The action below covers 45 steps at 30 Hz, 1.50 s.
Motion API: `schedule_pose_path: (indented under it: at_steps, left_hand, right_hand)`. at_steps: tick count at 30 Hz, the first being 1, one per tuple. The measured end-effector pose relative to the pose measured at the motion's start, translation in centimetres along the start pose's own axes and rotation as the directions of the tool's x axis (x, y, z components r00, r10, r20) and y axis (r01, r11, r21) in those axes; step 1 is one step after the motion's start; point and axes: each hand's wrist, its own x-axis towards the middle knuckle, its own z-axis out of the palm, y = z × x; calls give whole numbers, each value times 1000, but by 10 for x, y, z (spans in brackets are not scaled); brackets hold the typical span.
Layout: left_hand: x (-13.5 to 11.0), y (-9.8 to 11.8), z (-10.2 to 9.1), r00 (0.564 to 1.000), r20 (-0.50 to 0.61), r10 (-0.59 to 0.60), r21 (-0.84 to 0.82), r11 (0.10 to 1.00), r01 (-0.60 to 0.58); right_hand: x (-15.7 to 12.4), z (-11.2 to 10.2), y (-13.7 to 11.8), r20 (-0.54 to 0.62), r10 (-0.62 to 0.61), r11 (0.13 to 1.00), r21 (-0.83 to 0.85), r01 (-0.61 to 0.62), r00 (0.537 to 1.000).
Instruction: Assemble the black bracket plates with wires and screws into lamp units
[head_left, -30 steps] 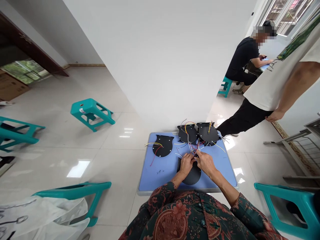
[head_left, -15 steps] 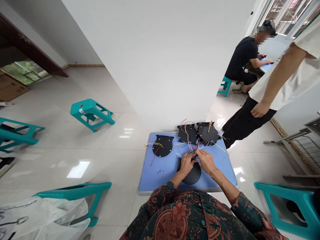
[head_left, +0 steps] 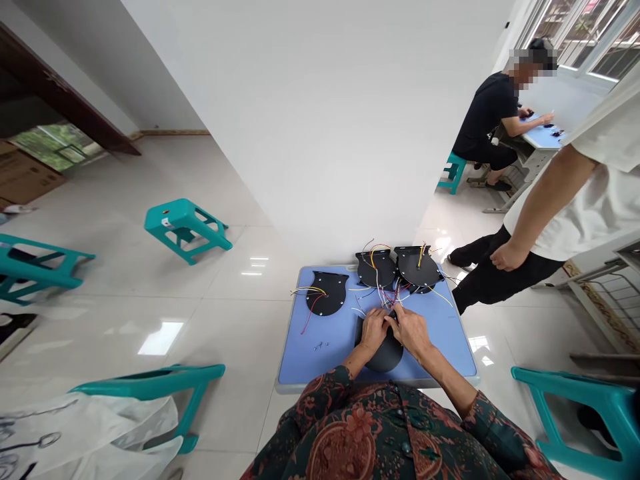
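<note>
A small blue table (head_left: pixel 320 360) stands in front of me. My left hand (head_left: pixel 373 328) and my right hand (head_left: pixel 411 329) meet over a round black plate (head_left: pixel 385 356), fingers curled together at its far edge where coloured wires (head_left: pixel 389 297) come in. What the fingertips pinch is too small to make out. A second black plate with yellow and red wires (head_left: pixel 326 292) lies to the left. Two more wired black plates (head_left: pixel 376 268) (head_left: pixel 419 267) sit at the table's far edge.
Tiny screws (head_left: pixel 320 345) lie on the table's left part. A person in a white shirt (head_left: pixel 575 193) stands close at the right. Another person (head_left: pixel 493 120) sits at a far desk. Teal stools (head_left: pixel 186 227) (head_left: pixel 150 387) (head_left: pixel 585 407) stand around, and a plastic bag (head_left: pixel 75 433) lies lower left.
My hands have stayed at the near plate's far edge, drawing slightly closer together. The standing person on the right has shifted, arm and hand moving lower and nearer the table.
</note>
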Motion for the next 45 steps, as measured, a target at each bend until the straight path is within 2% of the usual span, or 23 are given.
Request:
schedule_pose_path:
  at_steps: [9,15,24,31,36,38,40,43,45]
  left_hand:
    - [0,3,-2,1000,11,27,-40,999,-27]
    - [1,2,-1,1000,0,-9,-26,1000,9]
    - [1,4,1,999,-8,-52,24,998,52]
    - [0,4,-6,997,69,30,94,995,-37]
    - [1,5,-10,986,146,74,193,976,-102]
    - [3,6,-10,980,178,88,237,963,-130]
    - [4,8,-11,971,212,107,276,947,-164]
    - [5,12,-11,956,263,129,327,920,-214]
    - [5,13,-11,948,290,131,357,904,-234]
  right_hand:
    - [6,-15,20,57,-103,994,37,101,993]
    - [4,-6,13,8,-3,996,85,2,1000]
    - [2,8,11,-60,44,984,177,-33,997]
    - [4,13,19,-106,-22,960,276,50,994]
    - [-1,9,25,-193,-18,927,365,89,981]
    - [-5,7,30,-237,47,911,409,56,970]
    - [-11,7,38,-259,201,871,489,-51,945]
    - [-21,14,54,-177,473,716,648,-259,863]
    - [-28,24,68,-98,574,607,717,-342,813]
